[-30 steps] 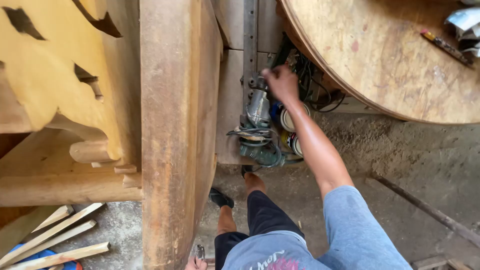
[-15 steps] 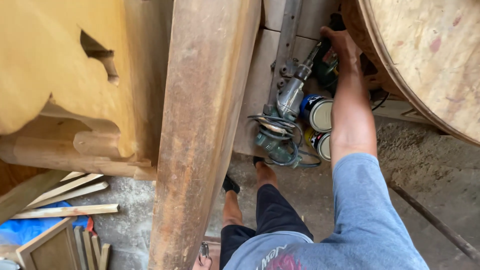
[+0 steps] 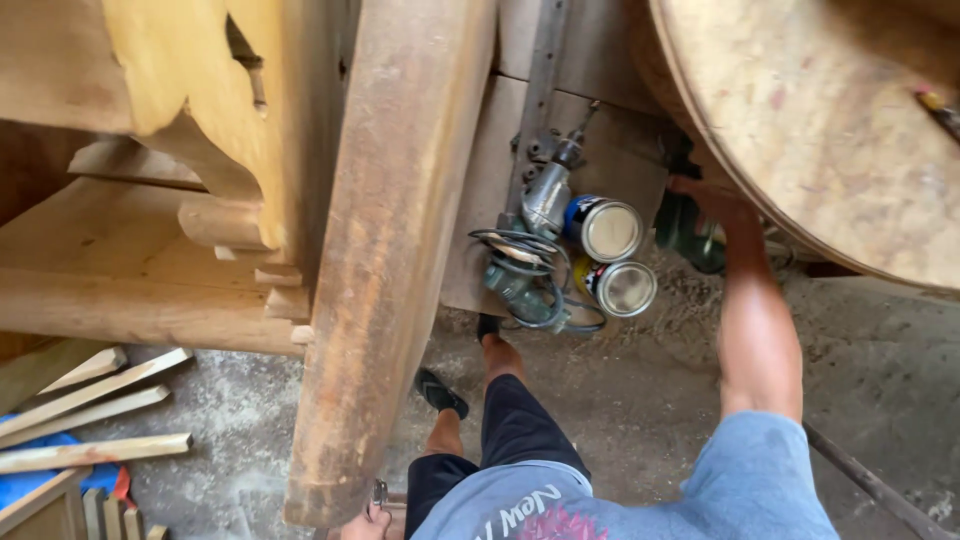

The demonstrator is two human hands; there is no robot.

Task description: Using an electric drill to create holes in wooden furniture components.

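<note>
My right hand (image 3: 702,192) reaches forward under the rim of a big round wooden tabletop (image 3: 820,120), and its fingers are partly hidden there. It rests against a dark green object (image 3: 682,232) on the floor; I cannot see whether it grips it. Just left of it stand two round tins with shiny lids (image 3: 612,230) (image 3: 625,288). A grey-green power tool (image 3: 530,250) with coiled black cable lies on a wooden board (image 3: 480,180). My left hand (image 3: 362,522) shows only its fingertips at the bottom edge, by the foot of a thick wooden beam (image 3: 390,250) and a small metal piece (image 3: 380,492).
Carved yellow wooden furniture parts (image 3: 170,90) fill the left. Loose wooden slats (image 3: 90,400) and a blue sheet (image 3: 30,480) lie on the dusty concrete floor (image 3: 640,400). A thin metal rod (image 3: 870,485) lies at the right. My feet in dark sandals (image 3: 440,392) stand below the tool.
My right hand left the power tool and moved right, under the round tabletop's rim, to the dark green object. The view shifted with it.
</note>
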